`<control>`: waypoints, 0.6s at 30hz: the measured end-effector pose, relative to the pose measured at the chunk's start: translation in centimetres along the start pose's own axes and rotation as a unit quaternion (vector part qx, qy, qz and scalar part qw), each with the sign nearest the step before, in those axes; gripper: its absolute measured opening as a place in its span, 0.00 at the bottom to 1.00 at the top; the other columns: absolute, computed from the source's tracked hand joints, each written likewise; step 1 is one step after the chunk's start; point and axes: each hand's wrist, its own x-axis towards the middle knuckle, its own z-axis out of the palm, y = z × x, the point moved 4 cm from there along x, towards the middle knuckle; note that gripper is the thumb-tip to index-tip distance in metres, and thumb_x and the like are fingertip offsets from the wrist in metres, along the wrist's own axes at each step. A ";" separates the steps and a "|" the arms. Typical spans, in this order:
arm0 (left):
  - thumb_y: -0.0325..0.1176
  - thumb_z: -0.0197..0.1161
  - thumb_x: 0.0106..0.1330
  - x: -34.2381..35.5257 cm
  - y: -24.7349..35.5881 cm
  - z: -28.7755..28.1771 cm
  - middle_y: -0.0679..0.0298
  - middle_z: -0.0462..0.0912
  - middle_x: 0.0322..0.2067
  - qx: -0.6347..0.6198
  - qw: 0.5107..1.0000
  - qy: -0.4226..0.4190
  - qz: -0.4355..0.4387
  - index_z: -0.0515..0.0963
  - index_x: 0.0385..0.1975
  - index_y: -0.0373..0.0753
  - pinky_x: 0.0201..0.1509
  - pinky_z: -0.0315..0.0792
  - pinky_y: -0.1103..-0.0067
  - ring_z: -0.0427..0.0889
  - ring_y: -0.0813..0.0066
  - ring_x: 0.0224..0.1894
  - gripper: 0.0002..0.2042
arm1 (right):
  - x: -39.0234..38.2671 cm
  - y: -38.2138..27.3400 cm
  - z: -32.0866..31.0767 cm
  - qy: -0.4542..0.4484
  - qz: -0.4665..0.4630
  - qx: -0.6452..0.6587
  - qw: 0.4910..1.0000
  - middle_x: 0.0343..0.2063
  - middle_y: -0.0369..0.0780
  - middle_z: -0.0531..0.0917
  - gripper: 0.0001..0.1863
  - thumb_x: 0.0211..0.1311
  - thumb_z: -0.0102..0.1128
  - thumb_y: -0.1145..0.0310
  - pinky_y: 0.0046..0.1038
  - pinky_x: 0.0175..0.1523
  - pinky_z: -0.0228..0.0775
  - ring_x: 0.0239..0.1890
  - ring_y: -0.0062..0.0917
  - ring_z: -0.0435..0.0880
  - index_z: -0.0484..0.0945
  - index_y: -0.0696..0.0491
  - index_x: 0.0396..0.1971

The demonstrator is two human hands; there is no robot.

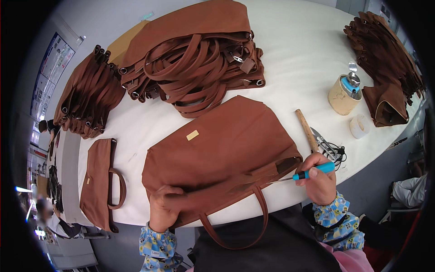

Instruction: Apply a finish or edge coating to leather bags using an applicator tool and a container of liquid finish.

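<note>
A brown leather handbag [222,145] lies in front of me on the white table, its opening edge toward me. One strap handle [265,208] loops over the near table edge, and a small gold plate [192,135] sits on the panel. My left hand [165,206] is closed on the bag's near left corner; its fingertips are slightly blurred. In my right hand [321,179] is a blue-handled screwdriver [324,170] with a thin metal shaft. The shaft points left, along the bag's opening near its right end. Whether its tip touches the leather is hard to see.
Brown bags are piled at the back [186,27] and left [88,95]; another bag [97,181] lies front left. On the right are a hammer-like wooden handle [307,129], scissors [326,147], a dispenser bottle [352,84] in a round holder, a small white cup [359,126] and stacked brown pieces [383,50].
</note>
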 end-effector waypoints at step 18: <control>0.18 0.61 0.49 1.1 0.3 0.4 0.69 0.74 0.17 -0.058 0.998 -0.006 -0.023 0.73 0.26 0.29 0.23 0.64 0.90 0.70 0.89 0.20 0.06 | -0.4 1.2 -0.1 -0.019 0.091 -0.134 0.987 0.24 0.38 0.75 0.08 0.53 0.56 0.72 0.18 0.32 0.71 0.25 0.18 0.76 0.71 0.61 0.28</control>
